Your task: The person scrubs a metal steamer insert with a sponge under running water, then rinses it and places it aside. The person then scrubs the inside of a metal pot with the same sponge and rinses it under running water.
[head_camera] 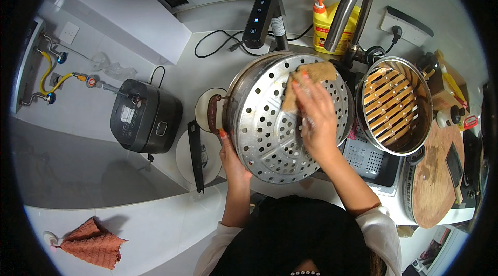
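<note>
A large metal steamer tier [261, 120] with a perforated base is tilted over the sink area, its holed face turned up towards me. My left hand [234, 163] grips its lower left rim, just below a brown side handle [213, 114]. A folded tan cloth [317, 70] lies against the upper part of the holed face. Pressing on that cloth is my right hand [317, 114], with white suds on the fingers. Small pale specks dot the lower half of the metal. Most of the sink is hidden behind the steamer.
A steel faucet [360, 7] arches behind the steamer, beside a yellow detergent bottle [330, 29]. To the right, a steel pot [428, 120] with a slatted wooden rack [389, 105] stands over a grey drain basket [358, 159]. A round chopping board [432, 182] and a rice cooker [146, 116] flank the area.
</note>
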A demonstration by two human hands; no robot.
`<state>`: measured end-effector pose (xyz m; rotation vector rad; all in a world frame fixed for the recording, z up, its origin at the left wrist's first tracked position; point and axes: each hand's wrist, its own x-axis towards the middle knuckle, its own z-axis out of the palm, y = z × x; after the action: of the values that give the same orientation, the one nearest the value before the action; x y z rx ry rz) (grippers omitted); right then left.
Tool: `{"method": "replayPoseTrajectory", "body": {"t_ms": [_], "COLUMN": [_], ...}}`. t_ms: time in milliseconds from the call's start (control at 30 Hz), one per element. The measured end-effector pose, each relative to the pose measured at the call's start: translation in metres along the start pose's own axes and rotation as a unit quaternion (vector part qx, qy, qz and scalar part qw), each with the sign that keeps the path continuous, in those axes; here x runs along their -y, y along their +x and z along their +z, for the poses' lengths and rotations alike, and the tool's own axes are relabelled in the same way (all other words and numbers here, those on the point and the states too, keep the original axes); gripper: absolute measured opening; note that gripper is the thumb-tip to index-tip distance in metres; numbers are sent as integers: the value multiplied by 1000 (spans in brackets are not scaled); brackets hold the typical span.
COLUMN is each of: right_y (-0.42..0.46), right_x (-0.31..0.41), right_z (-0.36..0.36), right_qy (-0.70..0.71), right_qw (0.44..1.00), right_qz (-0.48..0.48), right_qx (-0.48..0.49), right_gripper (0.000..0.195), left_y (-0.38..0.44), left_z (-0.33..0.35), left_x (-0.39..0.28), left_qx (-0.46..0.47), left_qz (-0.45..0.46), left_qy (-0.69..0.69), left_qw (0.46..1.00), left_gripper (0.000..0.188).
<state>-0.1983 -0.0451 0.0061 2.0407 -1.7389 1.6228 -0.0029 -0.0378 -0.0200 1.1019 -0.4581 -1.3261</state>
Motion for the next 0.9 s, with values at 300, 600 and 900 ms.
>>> {"method": "replayPoseTrajectory", "body": {"t_ms": [300, 600, 900], "right_y": [-20, -39, -58], "right_x": [34, 41, 36], "right_z": [3, -6, 2], "right_qy": [48, 99, 121], "right_qw": [990, 958, 919], "right_qz": [-101, -203, -326], "right_qx": [91, 174, 187], "right_gripper": [47, 40, 35], "left_y": [4, 12, 1], "left_z": [-6, -13, -10], "left_x": [3, 7, -3], "left_qx": [8, 37, 46], "left_qz": [0, 6, -31], "left_qy": [-13, 7, 37], "left_qw": [1000, 999, 998], "left_gripper": [63, 63, 68]}}
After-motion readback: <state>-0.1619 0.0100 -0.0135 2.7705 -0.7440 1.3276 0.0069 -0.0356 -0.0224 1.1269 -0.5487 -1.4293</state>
